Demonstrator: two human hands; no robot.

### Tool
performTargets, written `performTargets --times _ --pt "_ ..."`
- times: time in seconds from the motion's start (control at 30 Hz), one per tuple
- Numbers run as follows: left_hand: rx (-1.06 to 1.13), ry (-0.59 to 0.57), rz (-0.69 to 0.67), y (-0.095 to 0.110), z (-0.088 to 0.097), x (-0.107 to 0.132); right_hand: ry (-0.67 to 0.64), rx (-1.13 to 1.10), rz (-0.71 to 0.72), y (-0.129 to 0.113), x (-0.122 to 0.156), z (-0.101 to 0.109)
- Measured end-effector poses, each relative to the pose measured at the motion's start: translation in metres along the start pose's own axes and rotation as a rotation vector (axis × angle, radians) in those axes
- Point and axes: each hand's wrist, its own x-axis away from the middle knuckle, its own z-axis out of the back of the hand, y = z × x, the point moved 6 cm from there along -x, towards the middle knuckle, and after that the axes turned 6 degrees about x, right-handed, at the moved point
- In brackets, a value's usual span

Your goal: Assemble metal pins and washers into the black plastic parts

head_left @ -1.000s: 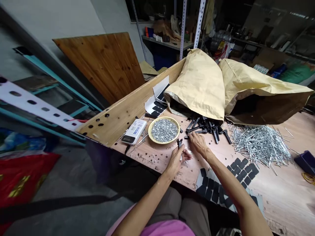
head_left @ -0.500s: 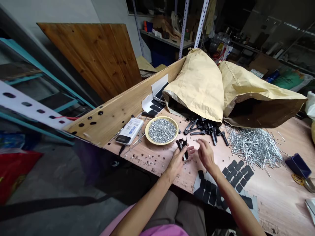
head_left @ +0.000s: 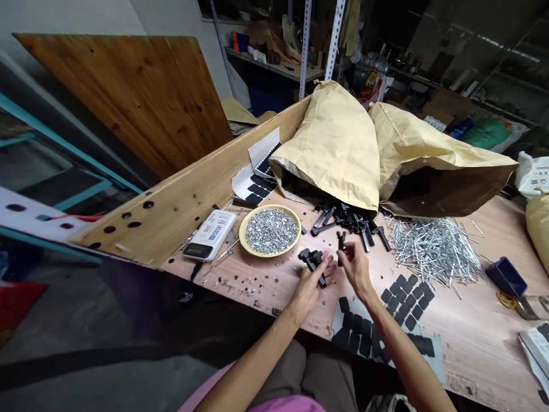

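Note:
My left hand is closed around several black plastic clamp-like parts, held above the front edge of the table. Just to its right, my right hand pinches one black forked plastic part upright between thumb and fingers. Beyond the hands, a pile of similar black parts spills from the mouth of a tan paper sack. A yellow bowl full of small silvery nuts stands left of my left hand. Below my right hand lie black rounded pads on a grey backing sheet.
A heap of thin metal rods lies before a second open sack. A white power bank sits left of the bowl, beside a wooden side board. At right are a dark blue box and loose nuts near the front edge.
My right hand, empty half a second ago, now holds a black forked part upright. The parts in my left hand have tilted. The whole view has shifted slightly.

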Motion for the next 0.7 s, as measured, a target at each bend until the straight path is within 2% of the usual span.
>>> performTargets --times 0.07,0.13,0.2,0.3,0.4,0.5,0.57,0.63,0.7 --pt "0.032 -0.055 0.041 -0.007 -0.007 -0.004 -0.105 -0.086 0.140 -0.007 0.011 0.001" --pt "0.029 -0.097 0.084 -0.011 -0.012 -0.006 -0.144 -0.045 0.181 -0.005 0.007 0.007" --pt "-0.005 -0.093 0.095 -0.012 -0.012 -0.007 -0.046 0.132 0.073 0.009 -0.010 0.022" --pt "-0.051 -0.069 0.061 -0.007 -0.009 -0.009 0.087 0.490 -0.187 0.037 -0.038 0.044" --pt "-0.107 -0.070 0.028 -0.003 -0.007 -0.010 0.052 0.607 -0.270 0.053 -0.049 0.049" --pt "-0.170 -0.064 0.009 -0.003 -0.009 -0.012 0.054 0.480 -0.349 0.059 -0.036 0.054" --pt "-0.193 -0.049 -0.006 -0.005 -0.011 -0.013 0.073 0.269 -0.401 0.058 -0.016 0.055" --pt "-0.196 -0.054 -0.017 -0.012 -0.017 -0.012 0.081 0.008 -0.356 0.049 0.005 0.050" --pt "-0.179 -0.108 -0.014 -0.021 -0.026 -0.009 0.083 -0.161 -0.254 0.035 0.026 0.042"
